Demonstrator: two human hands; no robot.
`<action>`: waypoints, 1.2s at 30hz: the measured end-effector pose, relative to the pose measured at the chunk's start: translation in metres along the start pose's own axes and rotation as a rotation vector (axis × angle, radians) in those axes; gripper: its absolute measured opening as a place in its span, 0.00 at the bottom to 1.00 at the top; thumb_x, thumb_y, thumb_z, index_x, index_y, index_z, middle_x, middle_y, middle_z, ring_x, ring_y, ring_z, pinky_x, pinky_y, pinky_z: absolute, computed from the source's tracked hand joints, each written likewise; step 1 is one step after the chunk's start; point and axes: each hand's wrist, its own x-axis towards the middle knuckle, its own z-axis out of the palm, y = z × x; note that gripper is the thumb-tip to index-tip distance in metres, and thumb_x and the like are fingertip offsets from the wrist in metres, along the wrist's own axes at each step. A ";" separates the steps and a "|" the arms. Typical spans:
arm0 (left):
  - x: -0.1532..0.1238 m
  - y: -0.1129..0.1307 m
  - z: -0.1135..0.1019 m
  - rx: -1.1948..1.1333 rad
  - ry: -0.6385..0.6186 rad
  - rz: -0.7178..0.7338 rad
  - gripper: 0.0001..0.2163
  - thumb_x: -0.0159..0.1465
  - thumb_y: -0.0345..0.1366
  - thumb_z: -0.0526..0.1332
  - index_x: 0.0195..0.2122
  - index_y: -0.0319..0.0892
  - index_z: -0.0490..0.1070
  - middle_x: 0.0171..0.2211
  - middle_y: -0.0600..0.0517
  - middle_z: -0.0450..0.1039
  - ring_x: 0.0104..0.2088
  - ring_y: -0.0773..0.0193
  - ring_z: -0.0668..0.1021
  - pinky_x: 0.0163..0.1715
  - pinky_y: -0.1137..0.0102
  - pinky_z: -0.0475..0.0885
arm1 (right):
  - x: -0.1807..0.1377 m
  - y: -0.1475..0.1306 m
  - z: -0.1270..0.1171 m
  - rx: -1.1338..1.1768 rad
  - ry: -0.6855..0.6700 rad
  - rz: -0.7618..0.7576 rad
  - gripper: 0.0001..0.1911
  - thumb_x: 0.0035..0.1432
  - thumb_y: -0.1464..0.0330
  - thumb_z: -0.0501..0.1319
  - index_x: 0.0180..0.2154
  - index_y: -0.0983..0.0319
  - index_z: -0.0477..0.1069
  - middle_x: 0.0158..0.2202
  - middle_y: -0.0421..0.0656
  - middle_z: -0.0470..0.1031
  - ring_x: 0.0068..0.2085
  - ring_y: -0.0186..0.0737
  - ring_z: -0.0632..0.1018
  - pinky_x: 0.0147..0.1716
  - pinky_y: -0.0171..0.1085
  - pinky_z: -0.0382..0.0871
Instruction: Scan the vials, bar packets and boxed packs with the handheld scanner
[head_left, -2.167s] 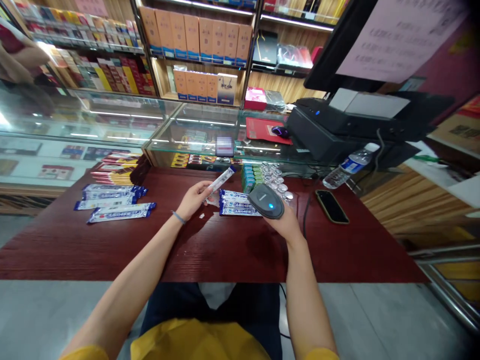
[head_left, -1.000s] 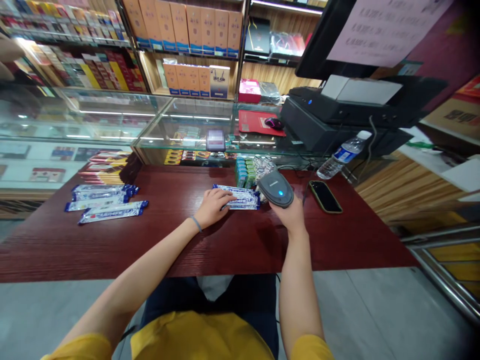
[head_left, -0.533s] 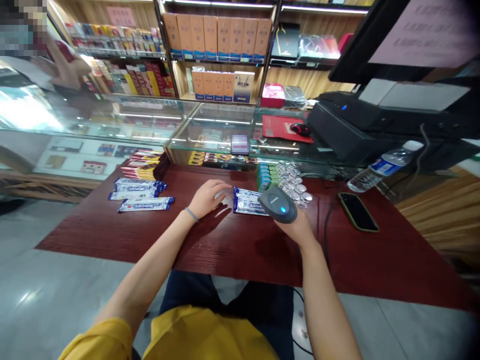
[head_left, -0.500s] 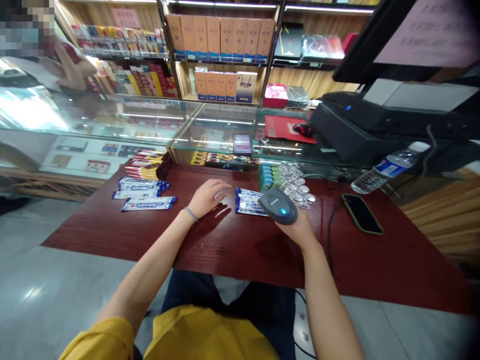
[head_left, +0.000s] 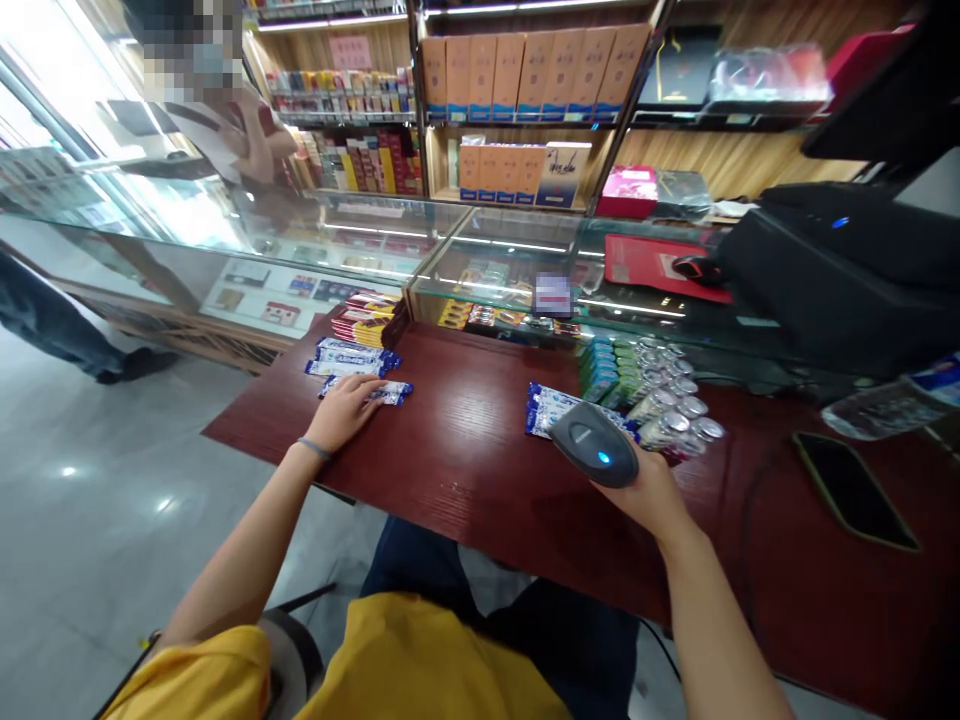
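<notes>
The right hand (head_left: pixel 657 497) has its grip closed round a rounded dark grey plastic scanner (head_left: pixel 592 445), which partly hides a group of slim blue-and-white wrapped packets (head_left: pixel 550 408). The left hand (head_left: pixel 346 410) bends over another long blue-and-white packet (head_left: pixel 396 393) on the dark red wooden table (head_left: pixel 457 440); whether it pinches, I can't tell from here. I'd take that one by its middle, without disturbing the similar packets (head_left: pixel 346 357) behind.

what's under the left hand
The left hand is over a blue-and-white packet; both ends show, but its middle is covered. Anything else beneath would be hidden.
</notes>
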 end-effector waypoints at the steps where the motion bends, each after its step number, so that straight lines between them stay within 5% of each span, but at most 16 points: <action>1: -0.005 -0.006 -0.003 0.021 0.014 -0.025 0.17 0.72 0.42 0.55 0.57 0.44 0.74 0.55 0.42 0.76 0.57 0.49 0.75 0.60 0.52 0.69 | 0.000 0.000 0.000 0.001 -0.001 0.006 0.26 0.52 0.63 0.67 0.54 0.60 0.76 0.40 0.48 0.86 0.39 0.56 0.87 0.34 0.42 0.80; 6: -0.014 -0.022 -0.007 0.132 0.002 -0.103 0.19 0.71 0.39 0.53 0.60 0.46 0.73 0.58 0.42 0.75 0.58 0.48 0.75 0.61 0.50 0.67 | 0.001 0.002 0.001 -0.007 0.011 0.035 0.27 0.51 0.62 0.67 0.54 0.60 0.76 0.40 0.48 0.86 0.39 0.58 0.87 0.34 0.44 0.81; 14: -0.009 -0.024 -0.009 0.132 -0.020 -0.133 0.16 0.70 0.38 0.54 0.53 0.47 0.78 0.48 0.43 0.78 0.51 0.49 0.77 0.56 0.53 0.70 | 0.000 0.002 0.002 0.002 0.009 0.059 0.27 0.50 0.62 0.68 0.54 0.58 0.77 0.38 0.46 0.86 0.38 0.55 0.87 0.34 0.43 0.81; 19: -0.002 -0.012 -0.014 -0.013 0.102 -0.177 0.13 0.70 0.40 0.56 0.48 0.46 0.78 0.46 0.45 0.79 0.49 0.50 0.78 0.53 0.57 0.71 | 0.000 0.002 0.000 0.018 0.039 0.068 0.28 0.51 0.61 0.68 0.54 0.59 0.76 0.41 0.48 0.86 0.41 0.56 0.87 0.36 0.43 0.81; 22: 0.017 0.008 -0.009 -0.298 0.253 -0.291 0.13 0.68 0.43 0.60 0.50 0.45 0.75 0.46 0.47 0.80 0.46 0.54 0.80 0.50 0.61 0.73 | 0.000 0.004 -0.002 0.022 0.072 0.094 0.29 0.51 0.61 0.69 0.56 0.59 0.75 0.43 0.49 0.86 0.44 0.57 0.86 0.38 0.44 0.81; 25: 0.048 0.039 0.003 -0.748 0.265 -0.325 0.18 0.64 0.47 0.65 0.51 0.44 0.71 0.43 0.49 0.79 0.41 0.59 0.80 0.44 0.64 0.75 | -0.001 0.008 -0.004 0.036 0.095 0.126 0.30 0.49 0.62 0.70 0.55 0.58 0.76 0.44 0.48 0.86 0.43 0.56 0.86 0.40 0.44 0.82; 30: 0.096 0.106 0.033 -1.360 0.044 -0.325 0.17 0.65 0.47 0.65 0.50 0.45 0.68 0.42 0.50 0.76 0.40 0.63 0.79 0.43 0.65 0.77 | 0.001 0.009 -0.008 0.090 0.157 0.161 0.30 0.49 0.63 0.70 0.56 0.60 0.75 0.43 0.48 0.86 0.42 0.54 0.86 0.40 0.44 0.82; 36: 0.128 0.182 0.065 -1.659 -0.262 -0.397 0.17 0.72 0.47 0.56 0.52 0.43 0.75 0.35 0.48 0.73 0.31 0.66 0.74 0.30 0.69 0.74 | 0.001 0.005 -0.012 0.127 0.203 0.223 0.27 0.50 0.63 0.69 0.54 0.60 0.76 0.45 0.48 0.86 0.45 0.53 0.86 0.45 0.45 0.81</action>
